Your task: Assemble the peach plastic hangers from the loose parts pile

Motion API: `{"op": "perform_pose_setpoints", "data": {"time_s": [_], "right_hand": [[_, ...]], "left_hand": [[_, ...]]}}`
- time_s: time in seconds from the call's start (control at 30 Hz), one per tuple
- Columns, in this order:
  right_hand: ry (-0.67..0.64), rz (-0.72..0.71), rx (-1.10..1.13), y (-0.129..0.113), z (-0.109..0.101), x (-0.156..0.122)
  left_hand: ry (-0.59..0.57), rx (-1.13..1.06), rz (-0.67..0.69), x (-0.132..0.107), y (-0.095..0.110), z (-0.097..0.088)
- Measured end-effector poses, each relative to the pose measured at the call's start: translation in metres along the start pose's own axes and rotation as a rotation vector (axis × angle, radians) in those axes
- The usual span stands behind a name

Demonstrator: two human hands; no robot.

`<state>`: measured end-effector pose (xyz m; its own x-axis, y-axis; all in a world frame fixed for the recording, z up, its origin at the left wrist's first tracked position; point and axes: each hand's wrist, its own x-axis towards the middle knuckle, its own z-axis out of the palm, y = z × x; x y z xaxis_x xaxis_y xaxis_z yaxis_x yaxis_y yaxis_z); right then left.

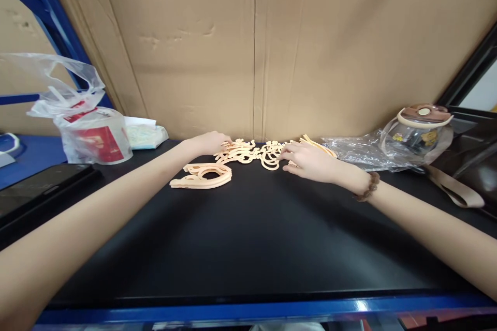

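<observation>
A heap of pale orange plastic hangers (252,152) lies at the far side of a black table top (248,238), against a cardboard wall. A small stack of the same hangers (204,175) sits apart, in front of the heap on the left. My left hand (209,143) reaches into the left end of the heap, fingers curled on the pieces there. My right hand (308,161), a bead bracelet on its wrist, rests on the right part of the heap with its fingers bent and pinching at a piece.
A clear plastic bag with a white and red tub (91,137) stands at the left, a dark flat tray (39,189) in front of it. At the right lie crumpled clear wrap (355,147) and a jar with a brown lid (421,129) and strap. The table's blue front edge (248,310) runs below.
</observation>
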<state>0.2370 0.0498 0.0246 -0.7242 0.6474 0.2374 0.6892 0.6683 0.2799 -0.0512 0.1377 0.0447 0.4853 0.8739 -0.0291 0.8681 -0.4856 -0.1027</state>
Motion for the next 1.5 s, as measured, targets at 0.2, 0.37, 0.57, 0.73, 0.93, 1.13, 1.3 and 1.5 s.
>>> {"op": "perform_pose_setpoints", "data": {"time_s": [0.2, 0.37, 0.57, 0.73, 0.93, 1.13, 1.3, 1.5], "right_hand": [[0.011, 0.096, -0.018, -0.008, 0.013, 0.021], [-0.021, 0.226, 0.037, -0.011, 0.017, 0.034], [-0.078, 0.264, 0.107, -0.012, 0.010, 0.042], [-0.125, 0.270, 0.165, -0.012, 0.006, 0.046], [-0.096, 0.268, 0.179, -0.010, 0.010, 0.044], [0.019, 0.253, 0.116, -0.006, 0.008, 0.040], [0.083, 0.230, 0.123, 0.004, -0.005, 0.014], [0.064, 0.092, 0.286, -0.011, -0.016, -0.036]], "left_hand": [[0.097, 0.019, -0.081, -0.006, 0.005, 0.002], [0.185, 0.039, -0.153, -0.014, 0.013, 0.003], [0.245, 0.023, -0.207, -0.017, 0.012, 0.005], [0.279, -0.071, -0.242, -0.015, 0.003, 0.006], [0.373, -0.150, -0.318, -0.019, 0.000, 0.005], [0.466, -0.276, -0.349, -0.023, 0.003, -0.005], [0.503, -0.431, -0.234, -0.047, 0.039, -0.013], [0.394, -0.345, 0.134, -0.111, 0.109, 0.013]]}}
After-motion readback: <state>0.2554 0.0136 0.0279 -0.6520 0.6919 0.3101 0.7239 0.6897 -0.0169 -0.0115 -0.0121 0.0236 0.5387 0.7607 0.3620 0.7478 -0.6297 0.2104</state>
